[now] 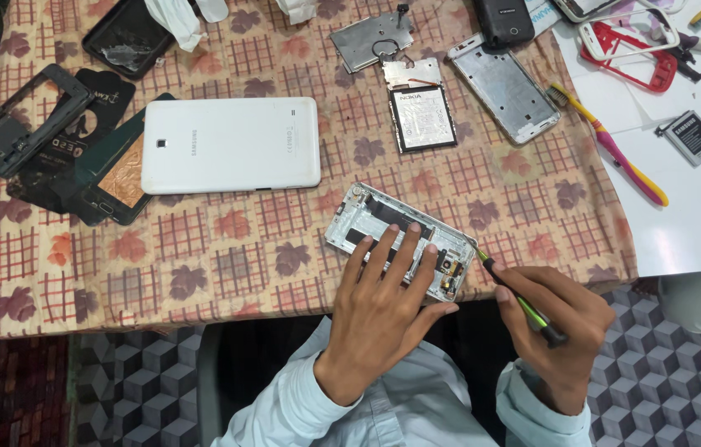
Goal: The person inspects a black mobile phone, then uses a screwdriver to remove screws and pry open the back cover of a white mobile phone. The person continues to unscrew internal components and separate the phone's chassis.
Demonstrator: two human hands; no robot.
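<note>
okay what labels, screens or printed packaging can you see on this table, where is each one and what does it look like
Flat black battery with a white printed label: centre top of the cloth, rectangular.
Small grey battery with a label: right, on the white surface, squarish.
Cracked black glass screen panel: top left, dark and glossy.
Black printed card packaging: left, under a dark frame.

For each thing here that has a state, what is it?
Opened phone: back off, insides showing, pinned by the left hand.
Screwdriver: held in the right hand, tip at the phone's corner.
White tablet: face down, closed.
Battery: out, lying loose.
Silver frame: stripped, empty.
Toothbrush: lying unused.
</note>
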